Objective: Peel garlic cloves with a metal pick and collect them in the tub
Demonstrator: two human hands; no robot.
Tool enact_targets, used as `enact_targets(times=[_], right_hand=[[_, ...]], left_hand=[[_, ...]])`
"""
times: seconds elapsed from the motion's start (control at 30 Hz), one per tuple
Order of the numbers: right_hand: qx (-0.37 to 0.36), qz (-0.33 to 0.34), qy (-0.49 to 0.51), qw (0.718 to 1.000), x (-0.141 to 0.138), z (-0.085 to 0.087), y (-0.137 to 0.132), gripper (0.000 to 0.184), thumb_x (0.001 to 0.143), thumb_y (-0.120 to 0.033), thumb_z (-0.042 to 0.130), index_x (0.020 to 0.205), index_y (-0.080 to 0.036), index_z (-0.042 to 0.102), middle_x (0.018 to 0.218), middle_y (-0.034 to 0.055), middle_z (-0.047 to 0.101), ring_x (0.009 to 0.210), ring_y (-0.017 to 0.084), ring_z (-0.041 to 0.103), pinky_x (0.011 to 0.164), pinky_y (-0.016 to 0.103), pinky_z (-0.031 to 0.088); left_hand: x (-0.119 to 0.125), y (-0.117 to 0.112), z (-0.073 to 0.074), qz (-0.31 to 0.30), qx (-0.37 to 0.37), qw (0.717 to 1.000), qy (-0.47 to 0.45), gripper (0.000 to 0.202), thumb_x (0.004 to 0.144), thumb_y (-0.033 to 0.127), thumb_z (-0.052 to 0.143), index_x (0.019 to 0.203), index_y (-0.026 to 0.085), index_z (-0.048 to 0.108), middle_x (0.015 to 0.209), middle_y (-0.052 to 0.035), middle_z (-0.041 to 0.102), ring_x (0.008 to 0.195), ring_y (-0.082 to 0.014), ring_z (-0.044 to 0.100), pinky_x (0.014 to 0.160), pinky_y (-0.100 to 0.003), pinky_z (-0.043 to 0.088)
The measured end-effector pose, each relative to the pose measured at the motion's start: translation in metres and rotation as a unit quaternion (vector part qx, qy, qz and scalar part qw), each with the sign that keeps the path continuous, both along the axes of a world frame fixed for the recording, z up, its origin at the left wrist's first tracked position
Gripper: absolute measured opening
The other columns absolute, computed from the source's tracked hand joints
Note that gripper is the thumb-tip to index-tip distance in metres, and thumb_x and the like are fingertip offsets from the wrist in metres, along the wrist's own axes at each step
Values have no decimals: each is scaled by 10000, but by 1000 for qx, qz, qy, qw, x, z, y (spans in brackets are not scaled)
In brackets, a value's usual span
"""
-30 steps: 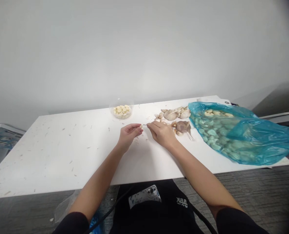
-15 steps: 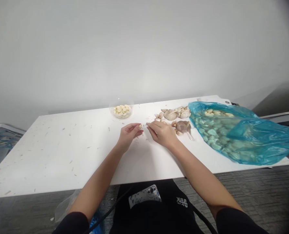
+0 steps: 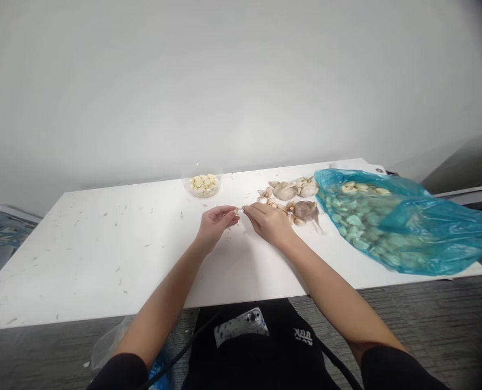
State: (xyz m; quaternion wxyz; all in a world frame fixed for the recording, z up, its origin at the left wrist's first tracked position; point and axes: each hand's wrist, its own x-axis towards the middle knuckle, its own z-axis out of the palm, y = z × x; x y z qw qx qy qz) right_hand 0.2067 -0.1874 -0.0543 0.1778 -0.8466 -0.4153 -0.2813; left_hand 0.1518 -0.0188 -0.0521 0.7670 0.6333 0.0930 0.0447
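Note:
My left hand (image 3: 213, 227) is closed in a pinch over the middle of the white table, holding a garlic clove (image 3: 236, 213) between thumb and fingertips. Close on its right, my right hand (image 3: 272, 221) is also closed. A small, thin, dark-tipped thing (image 3: 240, 209) shows between its fingertips and the clove, too small to name. Garlic bulbs (image 3: 285, 190) and loose unpeeled cloves (image 3: 299, 221) lie just beyond and right of my right hand. A purplish bulb with a stalk (image 3: 305, 210) is among them. Behind my left hand stands a clear tub (image 3: 189, 193) with peeled cloves in it.
A blue plastic bag (image 3: 419, 238) full of garlic spreads over the table's right end and hangs past its edge. Bits of skin (image 3: 118, 269) are scattered over the left of the table (image 3: 95, 233). A phone (image 3: 243, 326) lies on my lap. The wall is right behind the table.
My right fingertips have come slightly left, closer to the clove in my left hand. The clove has turned a little and shows less. Everything else stays put.

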Motion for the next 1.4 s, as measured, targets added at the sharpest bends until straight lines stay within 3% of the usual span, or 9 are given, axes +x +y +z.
enact_targets(times=[0.27, 0.73, 1.0, 1.4], right_hand=[[27, 18, -2, 999, -1, 4, -2, 266, 918, -262, 417, 1015, -185, 652, 869, 15, 650, 736, 103, 565, 540, 253, 295], [33, 35, -57, 997, 2, -1, 1, 203, 873, -155, 470, 969, -177, 648, 826, -8, 648, 704, 97, 569, 530, 248, 313], [62, 63, -30, 996, 3, 0, -2, 171, 863, -185, 520, 983, -149, 635, 841, 9, 648, 742, 101, 585, 655, 209, 402], [37, 103, -41, 993, 5, -8, -1, 197, 863, -147, 518, 1024, -136, 631, 856, 25, 646, 760, 100, 582, 667, 210, 420]], left_hand=[[0, 0, -1, -6, 1, 1000, -3, 388, 710, 381, 701, 942, 77, 636, 801, -74, 656, 794, -143, 641, 850, -334, 516], [1, 2, -2, -25, -6, 1000, -7, 376, 711, 369, 699, 932, 74, 626, 799, -78, 654, 805, -156, 643, 870, -362, 504], [-1, 4, -5, -25, -23, 999, -7, 357, 715, 360, 693, 924, 77, 636, 822, -80, 647, 795, -148, 640, 858, -350, 510], [-2, 4, -5, -35, -20, 999, -2, 343, 742, 352, 671, 919, 59, 641, 793, -86, 637, 769, -135, 630, 838, -342, 519]])
